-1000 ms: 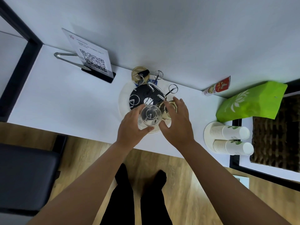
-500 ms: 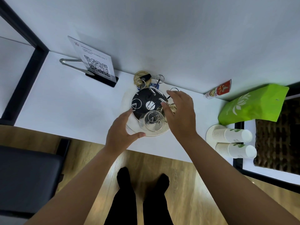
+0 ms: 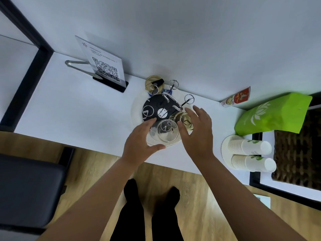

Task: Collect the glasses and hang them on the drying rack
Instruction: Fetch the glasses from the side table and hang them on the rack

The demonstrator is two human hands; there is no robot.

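Observation:
A round drying rack (image 3: 157, 106) with a black base and looped wire arms stands on a white plate (image 3: 136, 111) on the white counter. A clear glass (image 3: 167, 131) hangs upside down on a front arm. A gold-tinted glass (image 3: 184, 120) hangs on the arm to its right, partly behind my fingers. Another gold-tinted glass (image 3: 152, 82) sits at the back of the rack. My left hand (image 3: 140, 139) is open just left of the clear glass, not gripping it. My right hand (image 3: 198, 129) hovers open on the right of both glasses.
A QR code sign (image 3: 104, 66) and metal tongs (image 3: 76, 64) stand at the back left. A sachet (image 3: 236, 100), a green bag (image 3: 272, 114) and two stacks of paper cups (image 3: 250, 154) lie to the right. A dark seat (image 3: 27, 190) is at lower left.
My left hand set the clear glass on the rack arm and let go. My right hand reached over the gold-tinted glass, then drew back a little. Both hands now stand open beside the glasses.

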